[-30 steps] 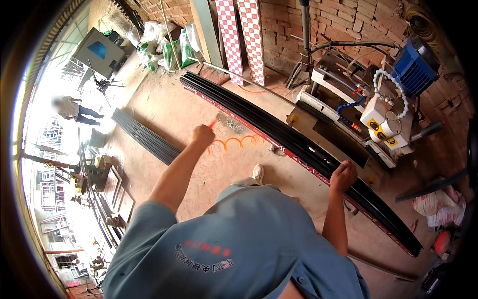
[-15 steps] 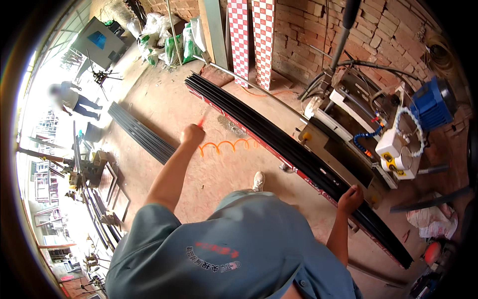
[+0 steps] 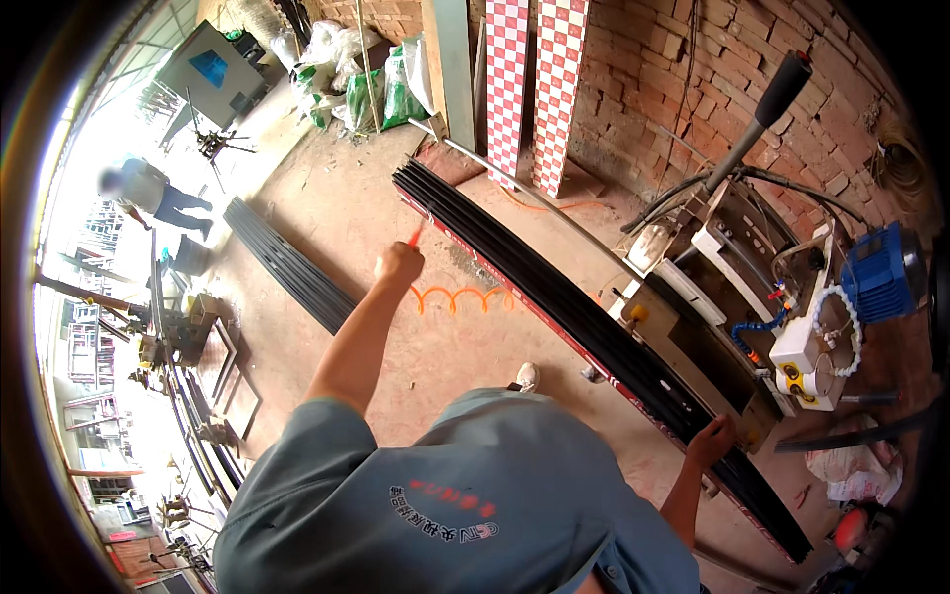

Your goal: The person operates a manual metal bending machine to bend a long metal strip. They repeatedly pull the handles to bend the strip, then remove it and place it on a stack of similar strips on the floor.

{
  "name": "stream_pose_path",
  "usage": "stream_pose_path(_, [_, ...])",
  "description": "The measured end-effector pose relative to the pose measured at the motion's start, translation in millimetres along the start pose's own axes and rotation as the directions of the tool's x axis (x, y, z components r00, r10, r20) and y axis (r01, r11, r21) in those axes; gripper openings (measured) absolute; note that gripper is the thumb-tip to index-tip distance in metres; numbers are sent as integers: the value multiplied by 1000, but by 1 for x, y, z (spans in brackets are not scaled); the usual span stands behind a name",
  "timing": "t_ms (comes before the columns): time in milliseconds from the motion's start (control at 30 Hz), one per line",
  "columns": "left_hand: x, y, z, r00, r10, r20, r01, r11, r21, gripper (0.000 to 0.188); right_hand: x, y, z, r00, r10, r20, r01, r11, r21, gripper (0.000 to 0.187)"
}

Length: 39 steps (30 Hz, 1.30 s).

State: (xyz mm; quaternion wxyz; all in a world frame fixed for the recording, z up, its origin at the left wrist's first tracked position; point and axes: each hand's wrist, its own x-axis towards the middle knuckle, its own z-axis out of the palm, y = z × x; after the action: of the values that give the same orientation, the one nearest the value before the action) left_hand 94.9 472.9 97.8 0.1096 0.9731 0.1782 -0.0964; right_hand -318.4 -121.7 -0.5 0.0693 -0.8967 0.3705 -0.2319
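A long bundle of black profiles [image 3: 554,292] lies diagonally before me, with a red printed strip [image 3: 515,309] along its near side. My left hand [image 3: 400,263] is closed around a slim red object [image 3: 418,236], whose tip points at the strip near the bundle's far end. Its kind is too small to tell, and I cannot tell whether it touches. Over the nearer part of the bundle, my right hand [image 3: 711,443] has its fingers curled on the black profiles. An orange coiled hose [image 3: 460,299] hangs or lies beside my left hand.
To the right stands a machine with a blue motor [image 3: 883,274] and a long black-gripped lever [image 3: 762,114]. Another stack of dark profiles [image 3: 287,262] lies on the floor at left. A person [image 3: 153,193] stands farther off. Checkered boards [image 3: 507,89] lean on the brick wall.
The view has shifted, so the bundle and machine appear farther right and lower. My left hand with the red object has come slightly closer to the strip. My right hand stays on the bundle.
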Motion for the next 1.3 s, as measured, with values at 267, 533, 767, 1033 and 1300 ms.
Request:
stream_pose_path(267, [38,-13,-15,998,-57,3,57,998,-9,43,3,5,5,999,-34,1,34,999,-36,44])
stream_pose_path(533, [13,-24,-16,996,86,19,-88,987,134,39,6,-9,0,997,-30,-67,30,1000,-7,41])
stream_pose_path(767, [24,-47,-14,995,-85,53,84,996,24,39,0,4,4,996,51,77,-49,998,-32,49])
stream_pose_path(1033, [24,-38,-10,997,-72,11,73,992,-99,47,8,-6,2,998,-61,-31,61,998,9,40])
stream_pose_path(1300, [-68,7,45,991,75,109,-23,907,-420,38,-1,44,27,973,118,201,-113,993,-37,43])
